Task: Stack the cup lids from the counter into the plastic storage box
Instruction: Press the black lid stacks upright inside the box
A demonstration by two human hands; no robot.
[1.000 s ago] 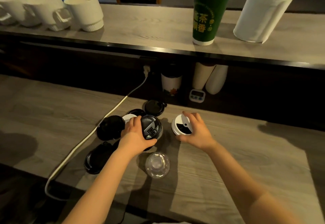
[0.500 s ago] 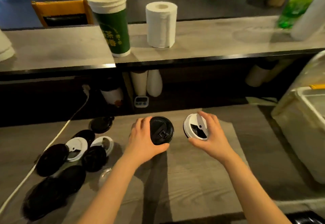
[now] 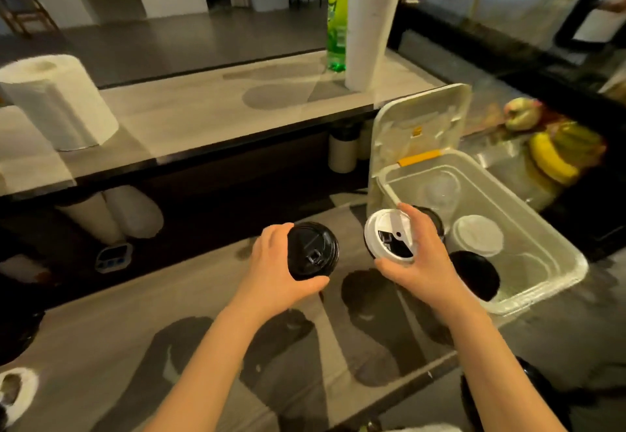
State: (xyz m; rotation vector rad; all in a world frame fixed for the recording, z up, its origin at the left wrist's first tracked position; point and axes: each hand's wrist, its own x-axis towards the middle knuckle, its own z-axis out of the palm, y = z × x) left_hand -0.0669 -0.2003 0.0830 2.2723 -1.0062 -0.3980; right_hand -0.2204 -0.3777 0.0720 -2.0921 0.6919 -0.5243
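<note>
1. Cup lids, two in hand. The black lid sits in the left hand, fingers curled over its far edge and thumb under the near edge, above the counter.
2. The white lid is pinched by its rim between the thumb and fingers of the right hand, at the near-left rim of the plastic storage box.
3. The box stands at the right of the counter with its cover flipped upright.
4. Box contents: a stored white lid, a stored black lid and a clear lid. A further dark one is half hidden behind the right hand.
5. More lids lie at the far left edge of the counter.
6. Step in hand, by judgement: carrying a pair over to the box.
7. Next move calls for lowering each lid flat onto the stack of its own kind, white on white and black on black, then letting the fingers go.
</note>
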